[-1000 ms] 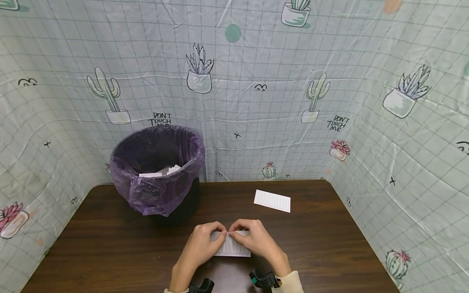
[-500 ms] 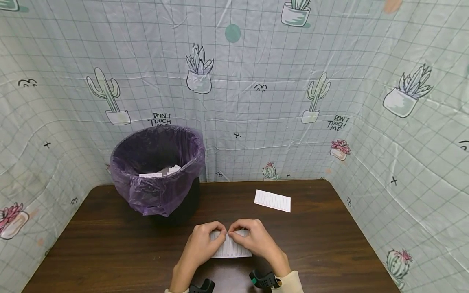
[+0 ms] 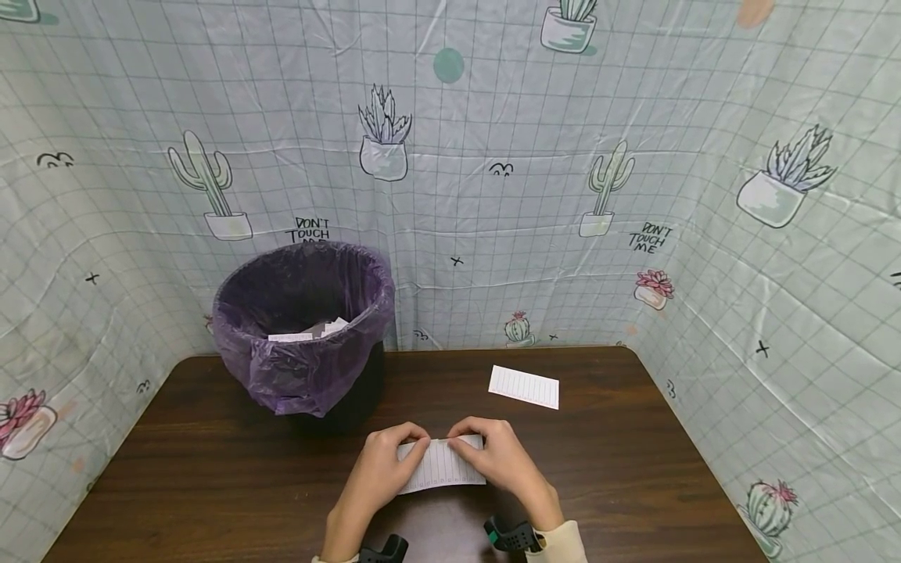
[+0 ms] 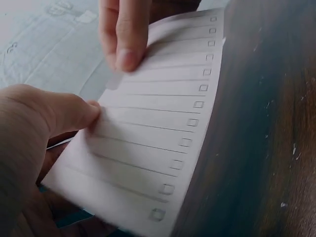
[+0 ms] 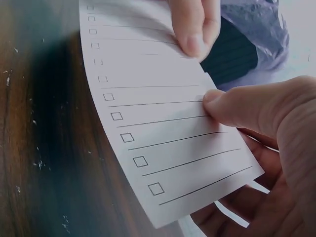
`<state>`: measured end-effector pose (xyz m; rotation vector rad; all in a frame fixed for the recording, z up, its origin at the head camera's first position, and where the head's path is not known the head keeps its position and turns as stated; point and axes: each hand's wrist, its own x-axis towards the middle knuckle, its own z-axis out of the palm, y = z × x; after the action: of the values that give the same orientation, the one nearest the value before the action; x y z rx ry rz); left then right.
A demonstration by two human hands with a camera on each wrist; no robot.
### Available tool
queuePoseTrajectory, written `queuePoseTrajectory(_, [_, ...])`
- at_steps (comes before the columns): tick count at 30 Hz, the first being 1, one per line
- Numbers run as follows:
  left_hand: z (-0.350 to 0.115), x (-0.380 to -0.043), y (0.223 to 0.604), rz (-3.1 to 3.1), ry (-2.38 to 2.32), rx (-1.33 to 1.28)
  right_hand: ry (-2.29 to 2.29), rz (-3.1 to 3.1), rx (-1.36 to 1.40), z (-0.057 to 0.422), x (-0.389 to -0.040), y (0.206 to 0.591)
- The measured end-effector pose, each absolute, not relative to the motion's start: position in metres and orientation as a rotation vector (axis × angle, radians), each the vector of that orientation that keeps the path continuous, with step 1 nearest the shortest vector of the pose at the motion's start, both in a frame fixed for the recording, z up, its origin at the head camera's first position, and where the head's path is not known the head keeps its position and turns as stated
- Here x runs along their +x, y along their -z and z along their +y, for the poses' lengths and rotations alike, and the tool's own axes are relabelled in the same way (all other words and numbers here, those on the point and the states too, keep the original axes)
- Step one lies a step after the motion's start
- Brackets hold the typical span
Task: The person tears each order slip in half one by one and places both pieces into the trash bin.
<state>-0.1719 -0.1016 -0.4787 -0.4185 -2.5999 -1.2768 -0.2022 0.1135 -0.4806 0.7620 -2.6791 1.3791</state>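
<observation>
Left hand (image 3: 382,463) and right hand (image 3: 498,460) both pinching a slip (image 3: 442,463)'s far edge
Long axis runs left-right, checkbox edge (image 3: 443,481) nearest, just over a dark wood table (image 3: 204,469). Cactus-print sheet (image 3: 450,203) behind.

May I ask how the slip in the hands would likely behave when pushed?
The slip probably flexes easily, as it bows between the left hand and right hand. Being thin paper, it seems light. It might crease where both hands pinch its edge.

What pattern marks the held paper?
The paper has dark lines and squares, clearest in the right wrist view.
</observation>
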Motion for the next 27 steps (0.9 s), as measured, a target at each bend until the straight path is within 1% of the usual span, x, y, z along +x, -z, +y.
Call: queuePoseTrajectory(27, [-0.116,-0.173,0.479,-2.616,1.305,-0.386,-1.462,-2.649,0.677,0.122,-0.204,0.482])
